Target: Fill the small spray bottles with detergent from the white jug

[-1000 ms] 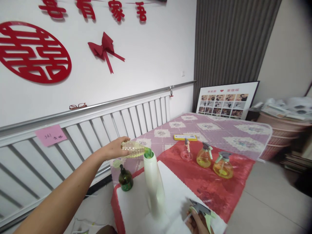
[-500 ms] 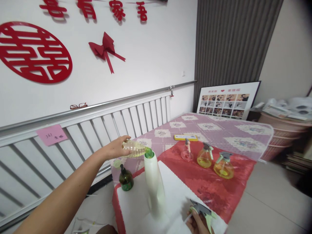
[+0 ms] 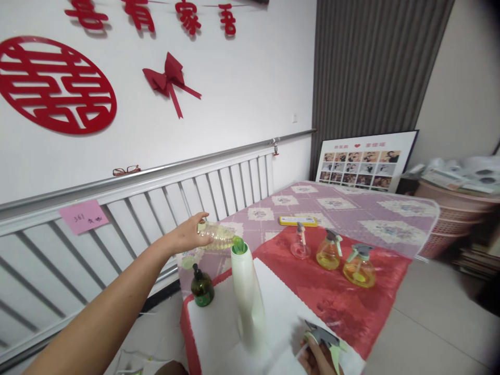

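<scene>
The left forearm rises slantwise from low on the left, and the left hand (image 3: pixel 187 237) bends over the table (image 3: pixel 351 214) near its left edge, back upward, fingers closed round the rear part of a clear ridged bottle (image 3: pixel 219 237); one digit juts out above it. Below, a dark green pump bottle (image 3: pixel 202 287) stands at the left edge of a white sheet (image 3: pixel 283 302). The clear bottle lies almost level in the air, long axis running left to right and dipping slightly, its green neck pointing right, at the mouth of a tall pale bottle (image 3: pixel 247 291). That one stands on the sheet, long axis upward with a small lean left in view, green-rimmed mouth up. Beyond the red cloth's (image 3: pixel 324 297) far edge lies a yellow case (image 3: pixel 298 221); inside that edge stands a pinkish clear spray bottle (image 3: pixel 300 250). The right hand (image 3: pixel 318 359), partly cut off, pinches a grey-and-green spray head (image 3: pixel 323 335) over the sheet's near right corner, its grey body sloping down rightward, trigger at the right. Two spray bottles with yellow liquid, a middle one (image 3: pixel 327 258) and a right one (image 3: pixel 359 274), stand toward the cloth's right edge.
</scene>
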Demonstrator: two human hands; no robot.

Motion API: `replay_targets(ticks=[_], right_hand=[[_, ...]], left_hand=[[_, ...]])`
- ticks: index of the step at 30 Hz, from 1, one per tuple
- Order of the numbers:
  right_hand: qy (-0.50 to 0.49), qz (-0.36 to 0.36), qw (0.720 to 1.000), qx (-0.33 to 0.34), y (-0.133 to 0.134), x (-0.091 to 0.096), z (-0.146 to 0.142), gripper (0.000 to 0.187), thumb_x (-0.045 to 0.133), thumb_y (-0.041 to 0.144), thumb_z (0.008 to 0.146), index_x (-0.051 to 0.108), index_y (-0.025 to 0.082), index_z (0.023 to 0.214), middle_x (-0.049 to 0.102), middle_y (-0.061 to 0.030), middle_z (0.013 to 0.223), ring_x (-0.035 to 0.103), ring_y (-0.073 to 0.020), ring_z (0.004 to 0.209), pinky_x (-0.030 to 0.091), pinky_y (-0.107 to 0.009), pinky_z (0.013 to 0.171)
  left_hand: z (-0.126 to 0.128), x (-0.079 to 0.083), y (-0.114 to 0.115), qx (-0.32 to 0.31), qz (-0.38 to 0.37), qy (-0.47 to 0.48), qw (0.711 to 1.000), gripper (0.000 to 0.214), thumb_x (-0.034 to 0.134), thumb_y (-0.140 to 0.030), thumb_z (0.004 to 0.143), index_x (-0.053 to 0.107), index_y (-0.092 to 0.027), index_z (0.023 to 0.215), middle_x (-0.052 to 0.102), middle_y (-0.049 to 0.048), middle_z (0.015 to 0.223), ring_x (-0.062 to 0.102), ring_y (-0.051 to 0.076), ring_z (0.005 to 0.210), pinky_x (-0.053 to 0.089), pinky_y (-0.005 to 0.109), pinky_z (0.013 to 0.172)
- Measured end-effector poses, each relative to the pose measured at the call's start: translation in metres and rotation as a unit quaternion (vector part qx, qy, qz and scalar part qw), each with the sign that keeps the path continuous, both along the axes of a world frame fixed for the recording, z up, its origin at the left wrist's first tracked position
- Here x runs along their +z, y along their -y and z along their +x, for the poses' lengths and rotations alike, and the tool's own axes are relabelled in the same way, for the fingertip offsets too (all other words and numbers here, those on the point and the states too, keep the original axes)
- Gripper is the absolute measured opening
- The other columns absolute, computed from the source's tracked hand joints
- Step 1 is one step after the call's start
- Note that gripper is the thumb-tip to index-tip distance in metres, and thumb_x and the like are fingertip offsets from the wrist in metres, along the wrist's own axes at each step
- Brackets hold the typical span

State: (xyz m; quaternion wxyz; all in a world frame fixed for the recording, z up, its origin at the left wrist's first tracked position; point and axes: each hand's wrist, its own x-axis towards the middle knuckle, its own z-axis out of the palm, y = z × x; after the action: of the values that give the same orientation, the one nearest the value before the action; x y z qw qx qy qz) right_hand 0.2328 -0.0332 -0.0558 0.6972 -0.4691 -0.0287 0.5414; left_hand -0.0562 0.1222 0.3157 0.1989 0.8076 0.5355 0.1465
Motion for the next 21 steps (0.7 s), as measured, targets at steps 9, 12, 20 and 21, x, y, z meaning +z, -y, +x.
replay_targets(ticks=[9, 12, 20, 21], right_hand=[[-0.008, 0.005, 1.000, 0.002, -0.001, -0.006, 0.001, 0.039, 0.087, 0.041, 0.048, 0.069, 0.027, 0.079, 0.071, 0.0039, 0.069, 0.064, -0.0139, 0.060, 0.059, -0.025, 0.056], [0.003, 0.000, 1.000, 0.001, -0.002, -0.008, 0.001, 0.039, 0.085, 0.043, 0.050, 0.068, 0.027, 0.081, 0.071, 0.0037, 0.070, 0.064, -0.0139, 0.061, 0.059, -0.025, 0.058], [-0.016, -0.003, 1.000, 0.001, -0.001, 0.000, 0.000, 0.047, 0.088, 0.039, 0.045, 0.067, 0.023, 0.084, 0.071, 0.0044, 0.069, 0.063, -0.0114, 0.060, 0.058, -0.019, 0.059], [-0.024, -0.012, 1.000, -0.002, -0.001, 0.000, 0.000, 0.050, 0.089, 0.039, 0.043, 0.066, 0.022, 0.084, 0.071, 0.0044, 0.068, 0.063, -0.0110, 0.059, 0.057, -0.019, 0.057]], left_hand=[[0.005, 0.001, 0.000, 0.018, 0.018, 0.010, 1.000, 0.091, 0.064, -0.058, 0.068, 0.025, -0.024, 0.143, 0.042, 0.0145, 0.143, 0.049, 0.032, 0.124, 0.042, 0.041, 0.100], [0.009, 0.002, 0.000, 0.029, 0.021, 0.021, 0.999, 0.092, 0.064, -0.057, 0.068, 0.024, -0.023, 0.143, 0.042, 0.0156, 0.143, 0.051, 0.032, 0.122, 0.044, 0.040, 0.097], [0.017, 0.004, -0.002, 0.040, 0.042, 0.057, 0.997, 0.091, 0.065, -0.055, 0.068, 0.025, -0.022, 0.143, 0.042, 0.0170, 0.141, 0.054, 0.032, 0.117, 0.045, 0.042, 0.096], [0.018, 0.004, -0.002, 0.040, 0.040, 0.060, 0.997, 0.091, 0.065, -0.056, 0.069, 0.024, -0.023, 0.143, 0.042, 0.0173, 0.141, 0.054, 0.033, 0.117, 0.045, 0.043, 0.094]])
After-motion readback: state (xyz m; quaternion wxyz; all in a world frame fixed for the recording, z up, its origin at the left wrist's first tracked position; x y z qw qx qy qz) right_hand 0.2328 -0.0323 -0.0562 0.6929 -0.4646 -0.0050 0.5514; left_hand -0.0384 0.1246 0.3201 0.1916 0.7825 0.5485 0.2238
